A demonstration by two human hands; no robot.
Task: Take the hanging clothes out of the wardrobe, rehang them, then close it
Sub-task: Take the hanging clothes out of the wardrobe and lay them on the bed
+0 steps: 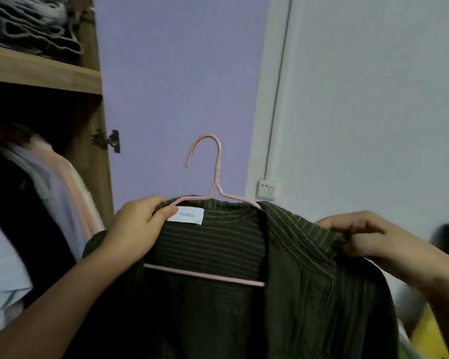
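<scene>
Striped shirt (283,255) on pink hanger (215,177)

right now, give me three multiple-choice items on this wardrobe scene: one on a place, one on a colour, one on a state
1. Where does the folded pile lie?
A. on the wardrobe shelf, upper left
B. on the floor
C. over the hanger's bar

2. What colour is the hanger?
A. black
B. pink
C. blue

3. What is the state of the hanger's hook?
A. caught on a rail
B. held in the left hand
C. free in the air

Answers:
1. A, the grey pile sits on the wooden shelf.
2. B, its wire is pale pink.
3. C, the hook stands clear before the purple door, while the left hand grips the shirt at the collar and the right hand grips its shoulder.
</scene>
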